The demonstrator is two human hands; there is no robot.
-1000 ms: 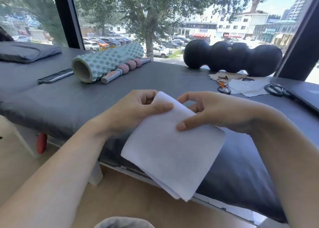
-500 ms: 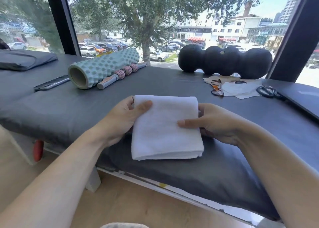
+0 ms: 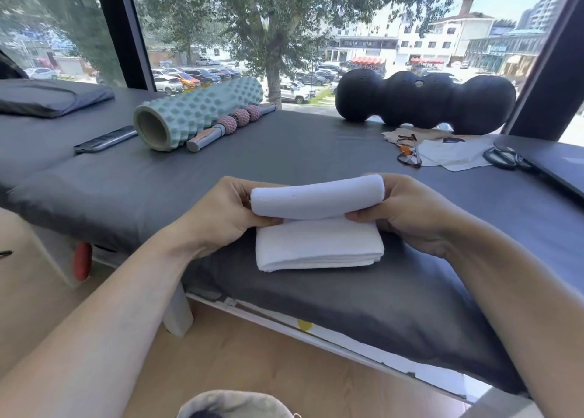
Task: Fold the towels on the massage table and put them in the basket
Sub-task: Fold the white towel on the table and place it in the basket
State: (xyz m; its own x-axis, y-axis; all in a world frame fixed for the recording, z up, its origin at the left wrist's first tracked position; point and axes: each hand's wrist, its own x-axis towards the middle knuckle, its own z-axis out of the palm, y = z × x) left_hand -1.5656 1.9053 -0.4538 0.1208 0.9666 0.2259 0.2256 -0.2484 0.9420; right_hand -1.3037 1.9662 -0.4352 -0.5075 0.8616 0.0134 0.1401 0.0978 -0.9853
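Note:
A white towel [image 3: 319, 228] lies near the front edge of the dark grey massage table [image 3: 284, 152], folded into a thick rectangle. Its far half is lifted and curled over toward me. My left hand [image 3: 227, 215] pinches the curled part at its left end, thumb underneath. My right hand [image 3: 407, 212] pinches the right end the same way. The lower layers rest flat on the table. At the bottom edge a grey fabric rim [image 3: 234, 402], possibly the basket, shows only partly.
A teal foam roller [image 3: 196, 114], a massage stick [image 3: 227, 125] and a phone [image 3: 106, 139] lie at the back left. A black peanut roller [image 3: 423, 101], glasses [image 3: 409, 150], a cloth [image 3: 455, 155], scissors [image 3: 505, 158] and a laptop [image 3: 556, 164] sit back right. Wooden floor below.
The towel went from held up at an angle to lying flat on the table. Both hands have now lifted its far edge and are curling it over toward me.

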